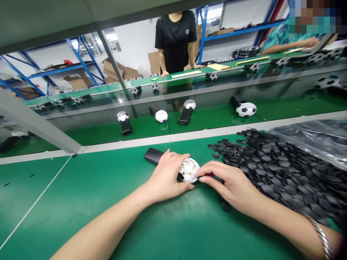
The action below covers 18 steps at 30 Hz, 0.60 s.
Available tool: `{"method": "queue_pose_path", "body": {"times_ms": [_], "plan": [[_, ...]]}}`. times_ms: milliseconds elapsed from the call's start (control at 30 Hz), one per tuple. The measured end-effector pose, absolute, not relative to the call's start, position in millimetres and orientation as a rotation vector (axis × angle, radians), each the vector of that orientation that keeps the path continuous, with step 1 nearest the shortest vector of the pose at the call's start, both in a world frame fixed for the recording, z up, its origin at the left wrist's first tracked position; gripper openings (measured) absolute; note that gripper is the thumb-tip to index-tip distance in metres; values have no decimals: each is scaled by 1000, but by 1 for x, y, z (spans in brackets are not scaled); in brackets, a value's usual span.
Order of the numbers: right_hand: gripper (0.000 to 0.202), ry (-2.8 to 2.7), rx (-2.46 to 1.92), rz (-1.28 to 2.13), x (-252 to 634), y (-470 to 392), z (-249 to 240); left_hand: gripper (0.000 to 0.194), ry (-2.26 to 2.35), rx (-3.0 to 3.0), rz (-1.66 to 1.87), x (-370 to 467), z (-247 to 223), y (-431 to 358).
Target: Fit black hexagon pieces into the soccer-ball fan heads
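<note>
A white openwork ball head point(189, 169) with a black handle point(154, 156) lies on the green table point(151, 227). My left hand point(169, 173) is wrapped over the neck of this piece, its thumb along the near edge of the ball. At the ball's right edge my right hand point(227, 182) pinches something small and dark between thumb and forefinger; the fingertips mostly hide it. A large heap of black pentagon pieces point(282, 169) spreads to the right, partly behind my right forearm.
A clear plastic bag point(320, 139) lies on the heap. Beyond a metal rail point(130, 142), several ball-headed pieces rest on a green belt point(89, 130). A slanted post point(40, 122) rises at left. A person in black point(176, 43) stands opposite; another person's arm point(290, 47) is at upper right.
</note>
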State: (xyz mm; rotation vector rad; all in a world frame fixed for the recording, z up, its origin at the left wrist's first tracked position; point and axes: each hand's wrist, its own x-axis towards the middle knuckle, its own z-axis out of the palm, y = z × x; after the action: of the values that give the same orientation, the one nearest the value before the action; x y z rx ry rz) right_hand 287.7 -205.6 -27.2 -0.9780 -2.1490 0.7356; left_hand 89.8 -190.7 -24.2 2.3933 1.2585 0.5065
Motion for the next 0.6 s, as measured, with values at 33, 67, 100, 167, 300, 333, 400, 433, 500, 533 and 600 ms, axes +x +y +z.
{"method": "queue_pose_path", "body": {"times_ms": [33, 67, 100, 167, 300, 333, 400, 433, 500, 533, 600], "plan": [[13, -2154, -987, 753, 289, -205, -27, 72, 1260, 2392, 505, 90, -24, -191], [13, -2160, -990, 765, 289, -204, -26, 72, 1262, 2390, 505, 90, -24, -191], [14, -2167, -985, 775, 289, -203, -26, 72, 1263, 2389, 508, 90, -23, -191], [16, -2180, -968, 784, 287, -203, -27, 71, 1264, 2387, 517, 90, -23, -192], [19, -2214, -944, 728, 284, -205, -29, 70, 1264, 2378, 524, 90, -23, -193], [21, -2232, -931, 695, 285, -205, -29, 70, 1261, 2376, 524, 90, -23, -193], [24, -2267, -895, 630, 287, -206, -29, 70, 1253, 2372, 522, 90, -24, -192], [25, -2275, -883, 607, 289, -207, -28, 70, 1250, 2372, 520, 90, -24, -192], [22, -2272, -886, 597, 292, -207, -28, 71, 1251, 2373, 516, 90, -24, -192], [20, -2268, -897, 607, 293, -207, -29, 71, 1253, 2375, 513, 90, -24, -192], [16, -2258, -921, 637, 295, -207, -28, 71, 1255, 2376, 505, 90, -23, -192]]}}
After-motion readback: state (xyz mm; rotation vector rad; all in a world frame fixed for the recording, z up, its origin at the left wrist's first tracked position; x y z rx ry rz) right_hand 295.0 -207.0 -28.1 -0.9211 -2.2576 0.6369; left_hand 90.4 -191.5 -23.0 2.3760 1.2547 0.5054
